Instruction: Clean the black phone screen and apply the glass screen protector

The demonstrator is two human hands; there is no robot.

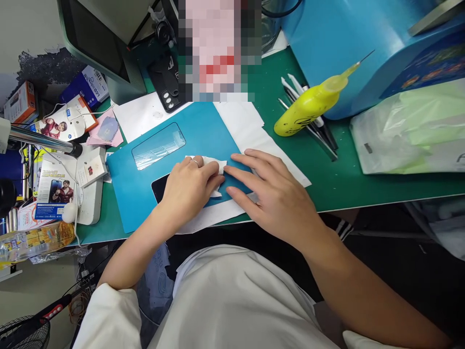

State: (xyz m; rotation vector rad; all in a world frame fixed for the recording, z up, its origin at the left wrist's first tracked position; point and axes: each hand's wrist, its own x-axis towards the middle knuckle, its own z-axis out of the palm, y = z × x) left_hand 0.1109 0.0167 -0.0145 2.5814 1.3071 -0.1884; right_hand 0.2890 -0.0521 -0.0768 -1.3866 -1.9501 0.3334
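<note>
My left hand [191,186] is closed on a crumpled white tissue [217,167], pressing it down over a dark phone [159,189]. Most of the phone is hidden under that hand. It lies on a blue mat [125,206]. My right hand [272,194] has its fingers spread apart, with the fingertips at the mat's right edge close to the tissue; nothing shows in its grasp. Behind my left hand, a clear screen protector with a black border [160,146] rests flat on the mat.
A yellow needle-tipped bottle [308,109] leans over pens and tools [323,133] on the right. Beyond is a blue machine [348,43]; a plastic bag [410,128] sits nearer. Boxes [56,186] crowd the left, below a monitor [105,48]. A black phone case [167,85] lies behind the mat.
</note>
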